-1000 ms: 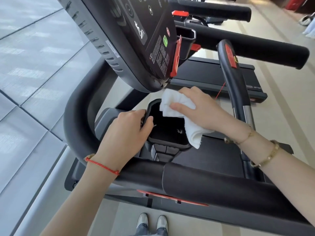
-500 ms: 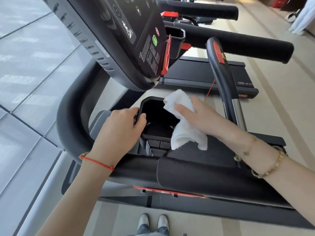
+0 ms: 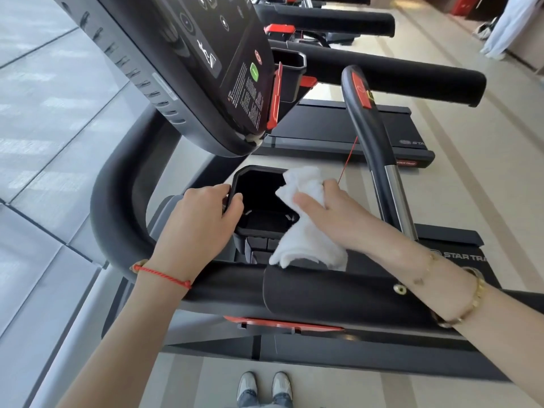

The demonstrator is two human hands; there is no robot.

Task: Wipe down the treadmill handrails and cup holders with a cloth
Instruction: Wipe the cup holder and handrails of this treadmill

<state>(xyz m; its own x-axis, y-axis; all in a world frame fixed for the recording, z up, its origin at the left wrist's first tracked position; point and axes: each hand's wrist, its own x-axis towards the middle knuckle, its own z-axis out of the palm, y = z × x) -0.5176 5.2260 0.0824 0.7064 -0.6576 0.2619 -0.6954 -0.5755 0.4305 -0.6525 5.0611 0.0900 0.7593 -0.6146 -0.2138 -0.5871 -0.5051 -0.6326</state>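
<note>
A black cup holder (image 3: 259, 228) sits below the treadmill console (image 3: 188, 69). My left hand (image 3: 200, 222) grips the holder's left rim, thumb hooked over the edge. My right hand (image 3: 338, 216) holds a crumpled white cloth (image 3: 306, 225) against the holder's right rim; the cloth's lower end hangs down onto the near padded handrail (image 3: 338, 295). A curved black rail (image 3: 117, 207) wraps around on the left. An upright grip bar (image 3: 371, 134) with a red button and a chrome section stands just right of my right hand.
A second cup holder (image 3: 290, 75) and far handrail (image 3: 397, 75) lie beyond the console. Another treadmill's deck (image 3: 338, 128) is behind. My shoes (image 3: 265, 384) stand on the beige floor below. A person in white stands at the top right (image 3: 512, 25).
My right hand has drawn the cloth from over the cup holder's opening toward its right rim. The left hand keeps its grip on the left rim. The camera view shifted slightly.
</note>
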